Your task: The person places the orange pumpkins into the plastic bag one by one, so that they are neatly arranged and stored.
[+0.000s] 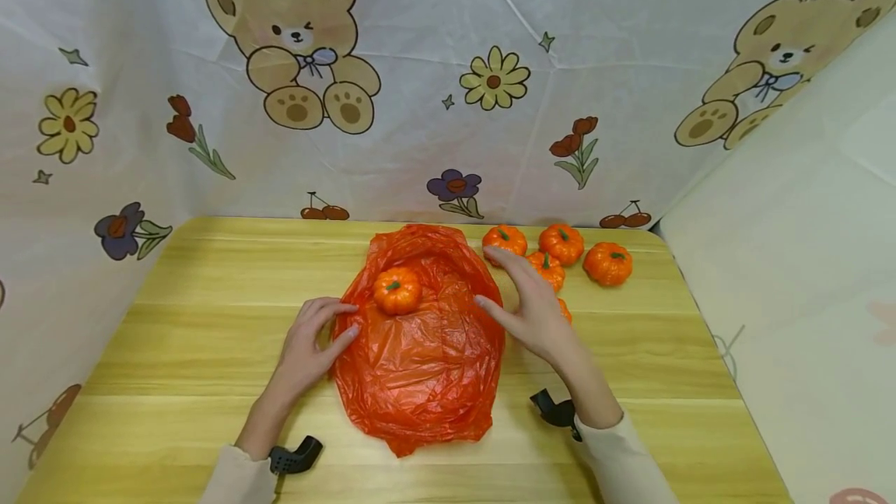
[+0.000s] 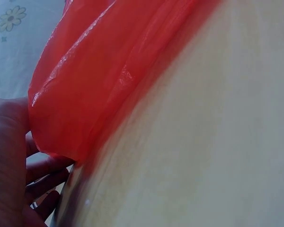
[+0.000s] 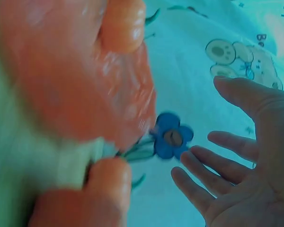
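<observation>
A crumpled red plastic bag lies spread open on the table, with a small orange pumpkin in its upper left part. At the bag's left side is my left hand, its thumb and fingers apart and touching the rim; in the left wrist view, the red film partly hides the fingertips. My right hand hovers by the bag's right side, holding nothing. Its fingers are spread in the right wrist view. Beyond that hand sit several more pumpkins, one partly covered by it.
The light wooden table meets a hanging cloth printed with bears and flowers at its back edge. A pale wall stands along the right side. Black wrist mounts show under both forearms.
</observation>
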The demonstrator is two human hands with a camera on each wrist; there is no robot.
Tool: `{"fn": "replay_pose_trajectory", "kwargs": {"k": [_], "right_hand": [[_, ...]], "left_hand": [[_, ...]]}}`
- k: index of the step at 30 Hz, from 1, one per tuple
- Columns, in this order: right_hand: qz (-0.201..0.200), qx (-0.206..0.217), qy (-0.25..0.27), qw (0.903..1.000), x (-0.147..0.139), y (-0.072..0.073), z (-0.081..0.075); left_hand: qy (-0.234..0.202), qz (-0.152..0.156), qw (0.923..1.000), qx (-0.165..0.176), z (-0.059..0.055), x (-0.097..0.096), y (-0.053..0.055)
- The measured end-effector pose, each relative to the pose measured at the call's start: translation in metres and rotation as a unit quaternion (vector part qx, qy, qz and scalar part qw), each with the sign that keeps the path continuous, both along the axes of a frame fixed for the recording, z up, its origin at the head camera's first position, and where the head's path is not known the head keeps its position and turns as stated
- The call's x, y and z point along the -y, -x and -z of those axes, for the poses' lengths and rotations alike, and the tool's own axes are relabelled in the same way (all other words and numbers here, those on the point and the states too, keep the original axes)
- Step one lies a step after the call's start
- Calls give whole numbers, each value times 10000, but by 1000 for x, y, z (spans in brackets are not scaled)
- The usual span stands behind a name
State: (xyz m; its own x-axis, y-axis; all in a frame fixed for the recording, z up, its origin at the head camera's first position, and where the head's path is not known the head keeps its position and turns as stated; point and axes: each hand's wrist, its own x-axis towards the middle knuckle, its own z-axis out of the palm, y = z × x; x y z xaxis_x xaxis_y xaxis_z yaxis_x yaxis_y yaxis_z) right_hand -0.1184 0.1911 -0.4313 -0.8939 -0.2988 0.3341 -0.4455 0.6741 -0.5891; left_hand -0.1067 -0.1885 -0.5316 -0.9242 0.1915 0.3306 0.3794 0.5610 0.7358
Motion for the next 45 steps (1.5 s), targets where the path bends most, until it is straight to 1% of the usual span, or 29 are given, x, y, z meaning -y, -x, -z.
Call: {"fn": "replay_pose_trajectory", "kwargs": {"k": [2, 7, 10, 13, 18, 23, 26, 28, 34, 39, 45], "right_hand": [[91, -98, -58, 9999, -12, -6, 2], [196, -418, 15, 9989, -46, -19, 12], [335, -558, 24, 9979, -64, -24, 18], [511, -598, -28, 9969, -79, -27, 22], [680, -461, -21, 9966, -96, -31, 24], [791, -193, -151, 9966, -103, -36, 28], [745, 37, -224, 9970, -102, -36, 32], [691, 120, -225, 9973, -101, -35, 34], [588, 194, -349, 9975, -100, -32, 34], [486, 349, -459, 9972, -102, -32, 40], [485, 302, -419, 9975, -103, -33, 44]], "left_hand": [[-8, 0, 10000, -9, 0, 0, 0], [8, 8, 10000, -13, 2, 1, -1], [51, -5, 10000, -30, 2, 2, -1], [39, -17, 10000, -34, 2, 2, -2], [-48, 5, 10000, -33, 2, -1, -3], [-49, -6, 10000, -26, 4, -2, -5], [-68, -31, 10000, -62, 5, -1, -5], [-76, -34, 9999, -97, 5, -1, -4], [-121, -40, 9999, -99, 3, -1, -3], [-86, -26, 9999, -57, 3, -1, -3], [-60, 7, 10000, -34, 1, -1, -1]]}}
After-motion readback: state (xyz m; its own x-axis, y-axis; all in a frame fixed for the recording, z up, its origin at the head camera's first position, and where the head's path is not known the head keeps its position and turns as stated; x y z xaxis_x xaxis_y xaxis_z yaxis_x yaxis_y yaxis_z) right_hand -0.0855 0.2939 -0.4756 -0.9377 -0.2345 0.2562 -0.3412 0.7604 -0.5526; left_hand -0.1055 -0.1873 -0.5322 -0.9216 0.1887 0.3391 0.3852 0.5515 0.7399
